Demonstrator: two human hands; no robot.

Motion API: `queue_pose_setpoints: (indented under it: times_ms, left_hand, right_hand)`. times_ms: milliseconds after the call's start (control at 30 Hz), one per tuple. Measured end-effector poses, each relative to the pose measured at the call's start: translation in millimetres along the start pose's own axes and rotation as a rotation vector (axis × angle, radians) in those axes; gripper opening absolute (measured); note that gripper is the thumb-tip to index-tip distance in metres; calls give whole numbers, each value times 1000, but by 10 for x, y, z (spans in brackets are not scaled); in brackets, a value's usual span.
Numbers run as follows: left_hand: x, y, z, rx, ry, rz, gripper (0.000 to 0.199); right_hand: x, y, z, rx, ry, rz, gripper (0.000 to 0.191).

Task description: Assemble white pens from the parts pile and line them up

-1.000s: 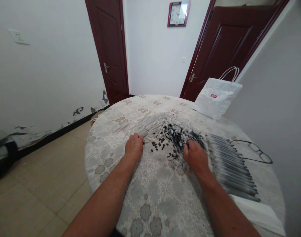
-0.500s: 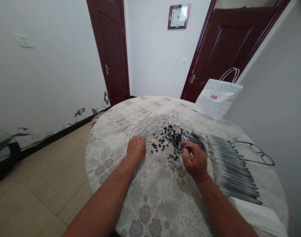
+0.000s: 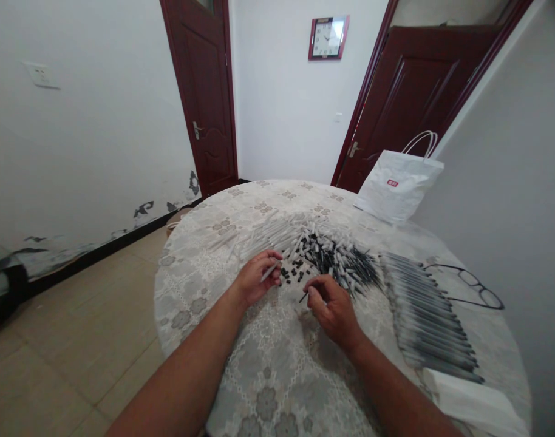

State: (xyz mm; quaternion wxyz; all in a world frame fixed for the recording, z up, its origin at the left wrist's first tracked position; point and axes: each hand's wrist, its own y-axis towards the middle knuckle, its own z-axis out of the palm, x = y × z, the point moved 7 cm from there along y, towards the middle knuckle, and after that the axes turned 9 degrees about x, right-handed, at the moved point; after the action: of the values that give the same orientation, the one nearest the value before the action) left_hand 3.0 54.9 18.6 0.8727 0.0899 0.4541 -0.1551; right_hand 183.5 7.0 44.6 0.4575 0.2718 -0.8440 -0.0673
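Observation:
My left hand (image 3: 259,279) is closed on a pale, slim tube (image 3: 269,271), held at a slant in front of the pile of clear tubes (image 3: 271,233). My right hand (image 3: 330,306) pinches a thin dark rod (image 3: 303,297) between thumb and fingers, its tip pointing left. Small black pieces (image 3: 298,267) lie on the cloth between the hands. Behind my right hand spreads a heap of dark rods (image 3: 364,267) with whitish ends. Assembled-looking pens (image 3: 435,315) lie in a row at the right.
The round table wears a patterned cloth (image 3: 268,364). Black-framed glasses (image 3: 480,285) lie beyond the row of pens. A white paper bag (image 3: 398,185) stands at the back right, and a white packet (image 3: 473,400) lies at the near right edge.
My left hand has turned up and now shows a tube in its fingers. My right hand has moved left and nearer from the heap, with a dark rod in its pinch.

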Motion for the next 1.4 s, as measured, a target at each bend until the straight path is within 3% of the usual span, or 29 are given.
queue_pose_setpoints:
  times_ms: [100, 200, 300, 467, 700, 867, 1100, 1400]
  left_hand:
    - [19, -4, 30, 47, -147, -38, 20]
    - [-7, -13, 27, 38, -160, 10, 30]
    - [-33, -10, 13, 0, -95, 87, 37]
    - [-48, 37, -86, -115, -46, 193, 29]
    - [-68, 31, -160, -211, -36, 228, 31]
    - [-66, 23, -91, -177, 34, 215, 35]
    - [-76, 18, -64, -184, 27, 234, 36]
    - [-95, 21, -28, -173, 42, 236, 37]
  right_hand:
    - [17, 2, 77, 43, -1, -11, 18]
    - [38, 3, 165, 81, 2, -35, 19]
    - [20, 6, 217, 97, -11, -28, 18]
    - [-44, 28, 266, 107, -97, -26, 14]
    - [-13, 20, 464, 260, -247, -92, 13]
    - [-38, 20, 385, 203, -390, -84, 19]
    - [-205, 82, 278, 283, -707, 38, 19]
    - [-226, 87, 228, 288, -858, 83, 23]
